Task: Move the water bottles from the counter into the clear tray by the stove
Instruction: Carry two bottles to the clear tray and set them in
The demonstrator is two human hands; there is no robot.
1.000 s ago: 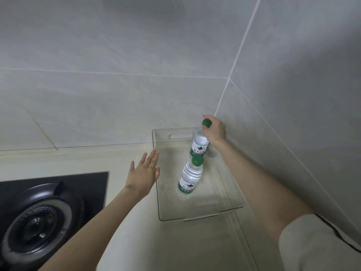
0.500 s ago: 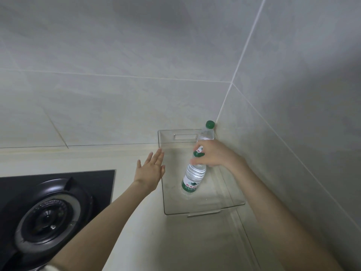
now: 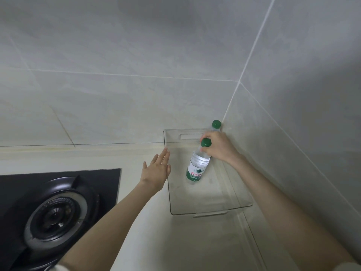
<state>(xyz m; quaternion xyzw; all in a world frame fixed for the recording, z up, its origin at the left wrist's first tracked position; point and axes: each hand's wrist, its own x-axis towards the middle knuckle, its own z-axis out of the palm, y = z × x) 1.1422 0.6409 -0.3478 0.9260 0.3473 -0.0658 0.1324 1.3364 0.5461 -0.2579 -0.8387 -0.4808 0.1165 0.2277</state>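
Now the near water bottle (image 3: 197, 166) stands inside the clear tray (image 3: 211, 209), roughly mid-floor toward the far half, its long axis close to upright but leaning a little, the green cap (image 3: 206, 142) tipped toward the far right and the labelled base nearer the camera; whether the base sits flat on the tray floor cannot be told. The right hand (image 3: 218, 147) is directly at the bottle's top end, curled around the neck and shoulder just under the cap, so it is grasping this bottle from the right and above; the forearm runs in from the lower right along the tiled side wall (image 3: 304, 118). A second water bottle (image 3: 216, 125) stands behind that hand in the tray's far right corner, only its cap and neck showing, hard against the wall corner; the two bottles are near each other, touching or not I cannot tell. The left hand (image 3: 156, 172) is released, fingers spread and flat, hovering just beside the tray's left wall, holding nothing; it lies farther from the bottle than the right. Beyond it on the worktop (image 3: 148, 231) sits the black gas stove (image 3: 54, 216). Judging from this, the coming move is to settle the bottle upright and let go.
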